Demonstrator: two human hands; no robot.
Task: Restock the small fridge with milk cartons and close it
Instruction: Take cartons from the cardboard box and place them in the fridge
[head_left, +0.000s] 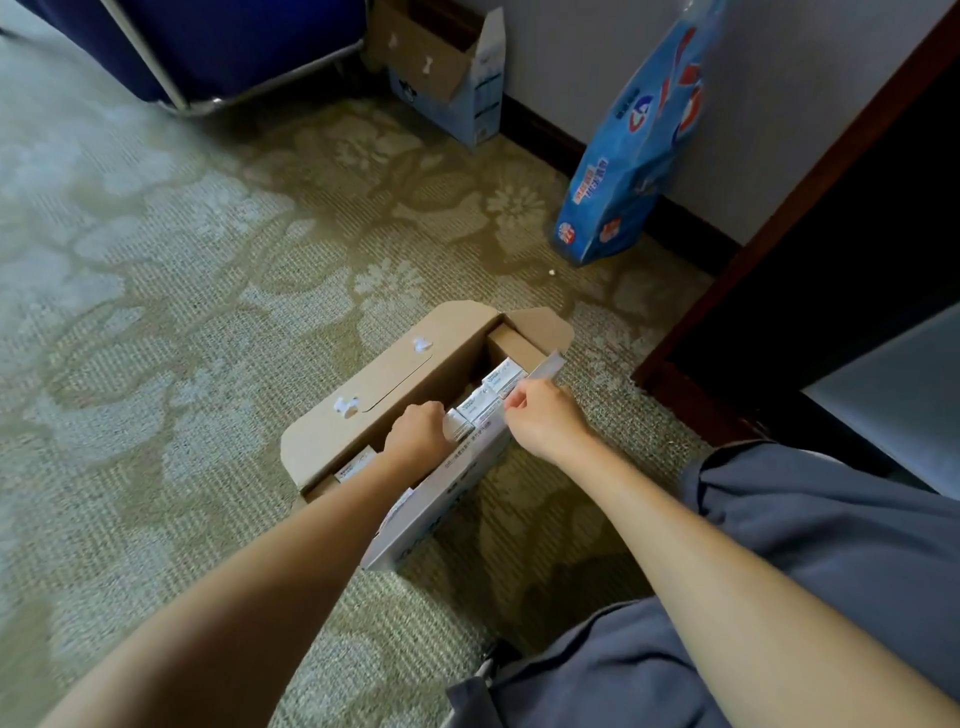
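An open cardboard case (374, 384) lies on the carpet with its flaps up. Inside it stand several small white milk cartons (480, 402) in a row. My left hand (418, 434) reaches down into the case, fingers curled around a carton (457, 425); its fingertips are hidden. My right hand (543, 415) is at the case's near right rim, fingers pinched on the top of a carton or the flap edge; I cannot tell which. The fridge shows only as a dark opening (852, 291) at the right with a pale panel (904, 384) below it.
A second opened carton case (467, 88) stands against the far wall. A blue plastic package (634, 156) leans on the wall beside it. A dark blue trolley or bed frame (218, 47) fills the top left. My grey-clad knees (779, 597) are at the lower right.
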